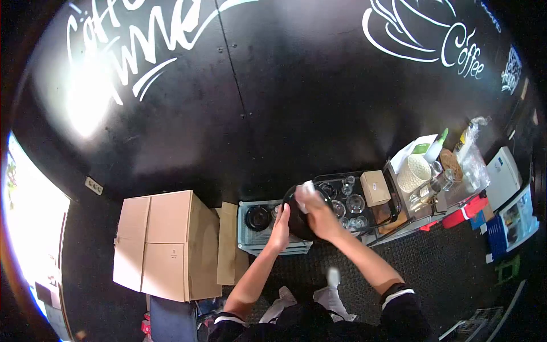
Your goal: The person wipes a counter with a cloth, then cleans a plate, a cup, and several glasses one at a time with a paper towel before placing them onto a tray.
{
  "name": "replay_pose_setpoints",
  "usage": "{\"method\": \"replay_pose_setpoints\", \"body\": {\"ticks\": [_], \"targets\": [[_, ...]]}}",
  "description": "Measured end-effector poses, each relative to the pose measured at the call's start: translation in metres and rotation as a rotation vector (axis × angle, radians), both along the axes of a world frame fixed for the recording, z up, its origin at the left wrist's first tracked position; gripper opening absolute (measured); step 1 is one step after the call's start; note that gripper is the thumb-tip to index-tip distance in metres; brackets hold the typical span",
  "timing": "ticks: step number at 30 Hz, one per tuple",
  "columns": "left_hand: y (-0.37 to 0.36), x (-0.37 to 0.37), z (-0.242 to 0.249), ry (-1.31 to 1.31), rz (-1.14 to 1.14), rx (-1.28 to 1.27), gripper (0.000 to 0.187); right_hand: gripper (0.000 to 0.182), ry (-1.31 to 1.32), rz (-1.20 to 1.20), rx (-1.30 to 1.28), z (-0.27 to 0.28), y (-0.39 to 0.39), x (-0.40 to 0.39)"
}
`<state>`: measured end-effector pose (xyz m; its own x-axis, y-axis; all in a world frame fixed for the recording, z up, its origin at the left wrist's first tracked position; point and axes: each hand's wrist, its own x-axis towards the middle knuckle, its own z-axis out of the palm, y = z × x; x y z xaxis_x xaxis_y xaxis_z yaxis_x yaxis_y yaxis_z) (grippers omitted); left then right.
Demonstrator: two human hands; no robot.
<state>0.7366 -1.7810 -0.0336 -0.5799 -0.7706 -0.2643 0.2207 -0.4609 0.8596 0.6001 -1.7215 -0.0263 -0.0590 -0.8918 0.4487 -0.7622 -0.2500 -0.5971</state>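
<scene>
My left hand (pixel 280 229) grips the left edge of a round black plate (pixel 297 227), thumb up along the rim. My right hand (pixel 317 212) is over the plate's upper right part, its fingers closed on a white cloth (pixel 308 187); motion blurs them a little. The plate is held in the air above the gap between a pale grey crate (pixel 246 238) and a dark tray (pixel 369 215). In the crate lies another round black dish (pixel 258 218). Several clear glass pieces (pixel 355 203) stand on the tray, partly hidden by my right hand and the plate.
Large cardboard boxes (pixel 165 245) are stacked at left, beside a flat cardboard piece (pixel 227 245). A small carton (pixel 375 188) sits on the tray's right. Farther right, a cart holds a woven cream basket (pixel 414 173), glassware and plastic wrap (pixel 474 165). A black wall (pixel 285 102) rises behind.
</scene>
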Motion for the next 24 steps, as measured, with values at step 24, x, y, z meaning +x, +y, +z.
{"method": "replay_pose_setpoints", "body": {"ticks": [24], "targets": [[-0.043, 0.076, 0.019, 0.192, 0.014, -0.244, 0.031, 0.013, -1.343, 0.017, 0.036, 0.085, 0.01, 0.065]]}}
